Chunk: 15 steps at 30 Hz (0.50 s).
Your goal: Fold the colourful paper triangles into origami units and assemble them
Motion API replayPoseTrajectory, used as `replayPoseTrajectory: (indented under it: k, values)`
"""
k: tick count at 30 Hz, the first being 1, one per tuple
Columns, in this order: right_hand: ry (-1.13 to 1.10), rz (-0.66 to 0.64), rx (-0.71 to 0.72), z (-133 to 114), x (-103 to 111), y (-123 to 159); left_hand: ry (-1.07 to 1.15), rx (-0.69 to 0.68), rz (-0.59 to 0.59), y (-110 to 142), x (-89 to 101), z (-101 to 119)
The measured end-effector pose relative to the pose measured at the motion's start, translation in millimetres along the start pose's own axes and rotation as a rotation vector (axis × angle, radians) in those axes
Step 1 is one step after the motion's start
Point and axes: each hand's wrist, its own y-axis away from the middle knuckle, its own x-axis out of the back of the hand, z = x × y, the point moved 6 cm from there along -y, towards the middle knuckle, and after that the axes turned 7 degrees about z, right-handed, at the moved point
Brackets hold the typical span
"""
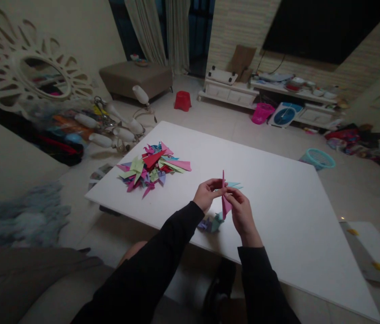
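Upper left there's a big sunburst-style mirror (44,77), with a brownish ottoman (134,82) to the right of it and pale curtains (178,36) hanging behind that. Little red stool (182,101) on the floor, upper middle. Upper right is a huge black TV (321,27), and below it a hot pink bin (262,114) sits just beside a boxy blue-and-white fan (284,115). Fuzzy grey stuff (33,216) lower left.

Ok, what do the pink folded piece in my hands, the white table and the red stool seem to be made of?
Pink folded piece: likely paper, matte, with a thin, straight edge.
White table: smooth top with a low sheen, perhaps laminate or painted board; the even white leaves it open.
Red stool: probably moulded plastic, from its uniform colour and one-piece look; finish unclear.
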Motion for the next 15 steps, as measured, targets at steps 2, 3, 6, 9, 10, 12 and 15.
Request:
replayPoseTrajectory:
  k: [2,3,6,9,10,12,15]
  values:
    - [0.062,-0.040,0.013,-2,2,5,0.014,0.010,0.020,3,0.4,-2]
    - [0.081,-0.054,0.017,-2,3,6,0.012,0.015,0.027,4,0.5,-3]
    - [0.095,-0.066,0.020,0,7,7,-0.009,0.026,0.032,4,-0.2,-6]
    - [0.077,-0.068,0.017,2,11,2,-0.021,0.035,0.021,2,-1.9,-9]
    - [0.070,-0.068,0.015,2,11,0,-0.025,0.039,0.015,0,-2.5,-9]
    - [0.062,-0.066,0.010,2,13,-5,-0.039,0.045,0.004,-3,-3.0,-11]
    - [0.080,-0.072,-0.001,3,14,-10,-0.063,0.051,-0.004,-9,-1.9,-13]
